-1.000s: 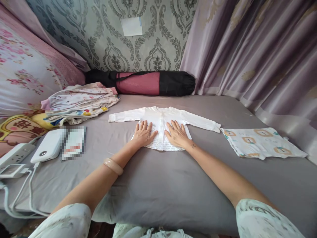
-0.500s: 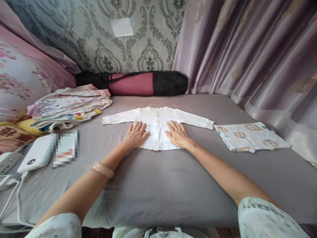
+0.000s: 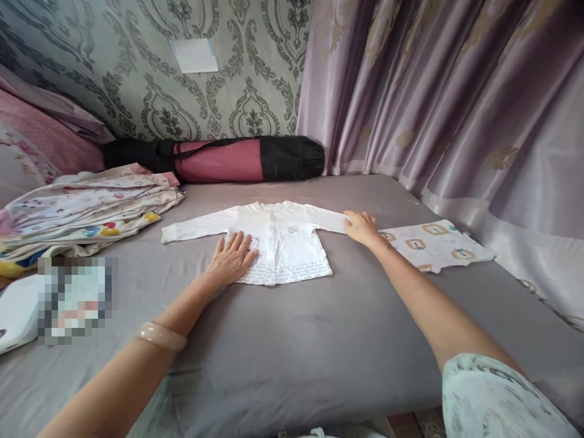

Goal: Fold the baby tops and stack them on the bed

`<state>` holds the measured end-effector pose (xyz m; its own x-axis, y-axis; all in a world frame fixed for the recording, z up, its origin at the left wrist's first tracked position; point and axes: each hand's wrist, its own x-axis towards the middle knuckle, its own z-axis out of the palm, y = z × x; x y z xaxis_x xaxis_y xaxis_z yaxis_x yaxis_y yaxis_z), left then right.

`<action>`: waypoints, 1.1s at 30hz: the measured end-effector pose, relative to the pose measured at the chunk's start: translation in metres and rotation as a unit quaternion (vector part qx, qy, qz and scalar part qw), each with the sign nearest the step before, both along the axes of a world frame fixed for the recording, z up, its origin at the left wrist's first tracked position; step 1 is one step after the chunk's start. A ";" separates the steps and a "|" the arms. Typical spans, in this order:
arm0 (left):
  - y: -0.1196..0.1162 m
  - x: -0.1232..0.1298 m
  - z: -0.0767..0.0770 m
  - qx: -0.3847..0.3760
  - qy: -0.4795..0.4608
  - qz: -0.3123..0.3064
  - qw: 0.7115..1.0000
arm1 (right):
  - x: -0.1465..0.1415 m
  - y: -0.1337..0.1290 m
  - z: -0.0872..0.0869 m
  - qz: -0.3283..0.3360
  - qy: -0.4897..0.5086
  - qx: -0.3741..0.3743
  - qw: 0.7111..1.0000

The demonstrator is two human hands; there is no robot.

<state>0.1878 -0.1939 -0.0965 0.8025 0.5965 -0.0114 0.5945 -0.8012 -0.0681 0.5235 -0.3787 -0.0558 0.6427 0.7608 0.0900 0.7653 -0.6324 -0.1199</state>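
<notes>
A small white long-sleeved baby shirt (image 3: 296, 246) lies spread on the grey sheet, its sleeves stretched out to both sides. Small drawings mark its chest and lines of print run along the hem. My left hand (image 3: 233, 258) rests flat on the lower left part of the shirt, fingers spread, with a pale bangle on that wrist. Out at the right sleeve's end, my right hand (image 3: 361, 227) has its fingers curled over the cuff, which they hide. Just beyond that hand lies a folded white cloth with orange lion-like prints (image 3: 435, 244).
Crumpled patterned baby clothes (image 3: 91, 207) are heaped at the left. Nearer me sit a white power bank (image 3: 22, 310) and a blurred packet (image 3: 77, 298). A pink and black rolled mat bag (image 3: 219, 159) lies along the wall, and a purple curtain (image 3: 387, 91) hangs at the right.
My right hand has moved from the shirt's front out to the right sleeve's cuff. My left hand stays flat on the shirt. The view has turned to the right.
</notes>
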 end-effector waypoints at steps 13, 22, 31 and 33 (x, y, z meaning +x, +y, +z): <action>-0.001 0.001 0.001 -0.014 0.000 0.013 1.000 | 0.035 -0.012 0.004 -0.096 -0.012 -0.123 0.988; -0.004 0.003 0.008 -0.028 0.010 0.016 0.999 | 0.055 -0.001 0.022 -0.146 0.119 0.025 0.982; -0.006 0.003 0.013 -0.045 0.002 0.015 0.999 | 0.017 0.043 0.053 -0.190 0.347 0.407 0.823; -0.005 0.004 0.018 -0.048 -0.008 0.009 0.999 | 0.004 0.054 0.060 -0.200 0.372 0.441 0.792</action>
